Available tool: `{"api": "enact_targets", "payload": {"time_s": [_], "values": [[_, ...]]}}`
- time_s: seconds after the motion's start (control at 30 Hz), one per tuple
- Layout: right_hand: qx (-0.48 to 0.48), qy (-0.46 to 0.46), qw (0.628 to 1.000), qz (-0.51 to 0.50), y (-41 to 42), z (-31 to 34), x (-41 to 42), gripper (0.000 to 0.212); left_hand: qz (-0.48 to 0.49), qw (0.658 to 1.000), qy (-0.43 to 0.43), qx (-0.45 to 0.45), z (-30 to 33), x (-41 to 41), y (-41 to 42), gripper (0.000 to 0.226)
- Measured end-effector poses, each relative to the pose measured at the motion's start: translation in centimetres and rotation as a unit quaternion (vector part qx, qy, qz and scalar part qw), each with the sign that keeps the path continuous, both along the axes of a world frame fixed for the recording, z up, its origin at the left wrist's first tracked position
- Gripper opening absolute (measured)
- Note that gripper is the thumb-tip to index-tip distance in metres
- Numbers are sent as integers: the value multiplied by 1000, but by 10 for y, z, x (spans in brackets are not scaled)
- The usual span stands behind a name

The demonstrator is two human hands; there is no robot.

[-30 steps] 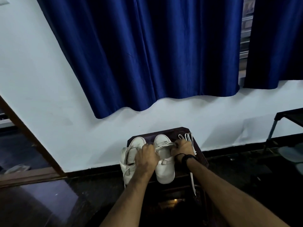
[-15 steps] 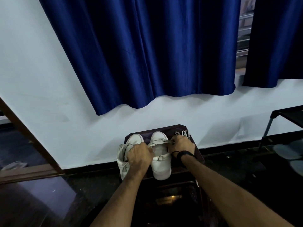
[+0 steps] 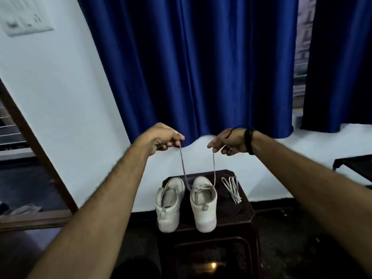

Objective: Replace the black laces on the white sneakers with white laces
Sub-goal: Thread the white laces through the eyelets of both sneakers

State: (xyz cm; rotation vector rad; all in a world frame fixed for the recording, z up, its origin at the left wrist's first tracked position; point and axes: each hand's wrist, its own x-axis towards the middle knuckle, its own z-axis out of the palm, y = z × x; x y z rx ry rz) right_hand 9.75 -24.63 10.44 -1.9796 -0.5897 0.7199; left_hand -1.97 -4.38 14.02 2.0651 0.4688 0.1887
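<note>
Left hand [image 3: 161, 137] and right hand [image 3: 229, 142] each pinching an end of the white lace [image 3: 182, 168], raised, lace running down to right sneaker [image 3: 203, 204] below on stool [image 3: 235, 214], left sneaker [image 3: 170, 204] beside it

The 2 white sneakers [image 3: 186, 204] look like smooth, matt leather or synthetic. The flat lace [image 3: 182, 166] seems woven cloth. The dark stool [image 3: 237, 216] looks glossy plastic; the far blue curtain [image 3: 193, 63] is sheeny fabric.
</note>
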Motion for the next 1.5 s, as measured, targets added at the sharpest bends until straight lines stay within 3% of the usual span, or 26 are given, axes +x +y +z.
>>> {"api": "enact_targets", "payload": {"time_s": [0.13,0.3,0.43,0.57,0.7,0.83,1.17,1.3,1.5], "values": [[-57,-148,987,16,-4,33,-7,21,-3,998,-56,15,21,-1,-18,11],[-81,-272,959,6,-2,40,-24,19,-65,997,-36,33,23,0,-35,28],[-39,-384,919,-77,-1,34,-24,13,-44,993,-108,32,14,4,-42,12],[72,-359,914,-174,-4,32,-24,16,-37,983,-182,-15,5,2,-48,20],[147,-299,925,-183,1,28,-26,16,31,971,-235,-27,2,2,-48,29],[168,-267,933,-170,6,25,-27,15,78,961,-267,-3,0,5,-49,27],[150,-345,910,-176,20,25,-30,17,13,950,-299,91,5,5,-61,18],[131,-373,905,-155,24,27,-32,8,11,943,-313,109,3,8,-62,19],[162,-345,916,-125,21,19,-34,15,41,946,-303,112,5,13,-61,18]]}}
